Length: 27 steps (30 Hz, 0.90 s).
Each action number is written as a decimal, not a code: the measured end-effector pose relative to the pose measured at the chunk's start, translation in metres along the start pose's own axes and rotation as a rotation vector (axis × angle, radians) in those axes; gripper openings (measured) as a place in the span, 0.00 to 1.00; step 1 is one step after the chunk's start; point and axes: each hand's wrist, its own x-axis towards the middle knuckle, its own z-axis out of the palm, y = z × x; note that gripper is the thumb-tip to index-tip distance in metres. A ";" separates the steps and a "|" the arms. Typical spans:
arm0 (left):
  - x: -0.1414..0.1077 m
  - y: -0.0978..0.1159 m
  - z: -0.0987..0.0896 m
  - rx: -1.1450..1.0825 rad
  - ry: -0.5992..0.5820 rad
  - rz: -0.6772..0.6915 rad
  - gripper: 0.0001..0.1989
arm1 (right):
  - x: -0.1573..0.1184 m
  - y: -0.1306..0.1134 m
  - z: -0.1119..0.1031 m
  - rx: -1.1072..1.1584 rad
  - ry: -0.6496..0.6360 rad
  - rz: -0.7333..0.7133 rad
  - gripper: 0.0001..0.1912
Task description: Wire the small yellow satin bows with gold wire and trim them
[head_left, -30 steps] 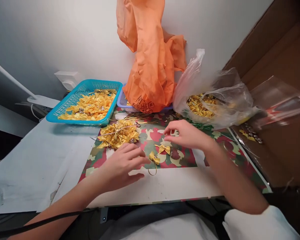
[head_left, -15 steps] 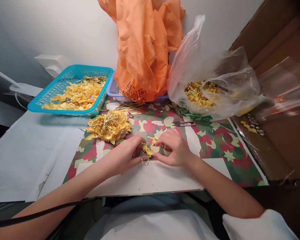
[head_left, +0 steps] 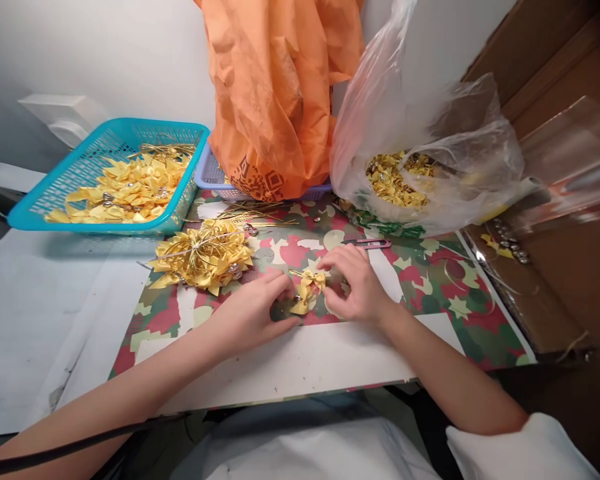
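Two small yellow ribbon bows lie close together on the patterned sheet between my hands. The farther bow has a gold wire tie pointing left. Nearer to me, the other bow partly overlaps it. My left hand rests just left of them, thumb and fingers apart, with nothing visible in it. From the right, my right hand reaches to the farther bow, its thumb and index finger on either side of it and still apart. Whether they touch it is hard to make out.
A bundle of yellow bows sits to the left, with loose gold wires behind. Beyond stand a teal basket of bows, an orange bag on a purple basket, and a clear plastic bag. Thread snips lie behind my right hand.
A bow with a curled gold wire, earlier between my hands, now lies by the other bow. My left fingers have come away from it. My right hand has moved slightly away from me.
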 end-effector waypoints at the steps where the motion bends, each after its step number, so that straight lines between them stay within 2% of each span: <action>1: -0.001 0.000 0.003 -0.001 0.009 0.031 0.08 | 0.001 0.001 0.001 -0.014 0.031 0.041 0.10; 5: -0.004 -0.002 0.017 -0.004 0.080 0.138 0.06 | 0.002 0.000 0.008 -0.061 -0.003 0.084 0.10; 9: -0.006 -0.006 0.028 0.021 0.164 0.166 0.05 | 0.001 -0.004 0.006 -0.016 0.025 0.053 0.08; 14: -0.008 -0.009 0.028 -0.046 0.169 0.139 0.06 | -0.002 -0.004 0.001 0.041 -0.073 -0.052 0.06; 16: -0.009 -0.007 0.027 -0.068 0.169 0.114 0.03 | -0.003 -0.003 0.003 0.101 -0.109 -0.078 0.04; 20: -0.007 -0.002 0.029 -0.031 0.183 0.073 0.06 | -0.004 -0.002 0.008 0.207 -0.164 -0.059 0.06; 24: -0.004 -0.002 0.035 0.045 0.189 0.040 0.04 | -0.006 -0.003 0.009 0.215 -0.204 -0.045 0.07; 27: -0.003 -0.002 0.035 -0.017 0.214 0.034 0.05 | -0.007 -0.005 0.008 0.179 -0.177 -0.048 0.09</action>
